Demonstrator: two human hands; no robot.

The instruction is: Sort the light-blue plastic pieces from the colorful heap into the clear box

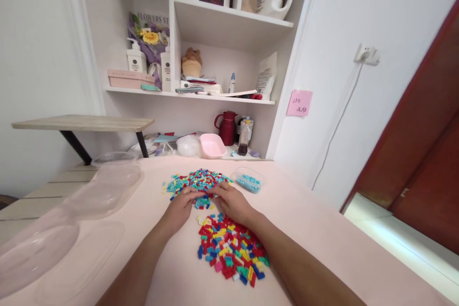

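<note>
A heap of small mixed building bricks (202, 178), mostly light blue with red, yellow and white among them, lies on the pale pink tabletop. My left hand (181, 208) is at the near edge of this heap, its fingers stretched inward over the bricks. From the other side my right hand (231, 201) reaches in, fingers extended toward my left fingertips. I see no brick lifted in either hand. Nearer to me, beside my right forearm, spreads a second pile of red, yellow, blue and green bricks (231, 248). Just beyond my right hand stands a clear tub (258, 174) holding light blue bricks.
Clear plastic containers (96, 196) and lids line the table's left side. At the back are a pink basin (213, 146), a dark red jug (227, 128) and a bottle of dark liquid (245, 138). A wooden shelf stand (84, 123) is at the left.
</note>
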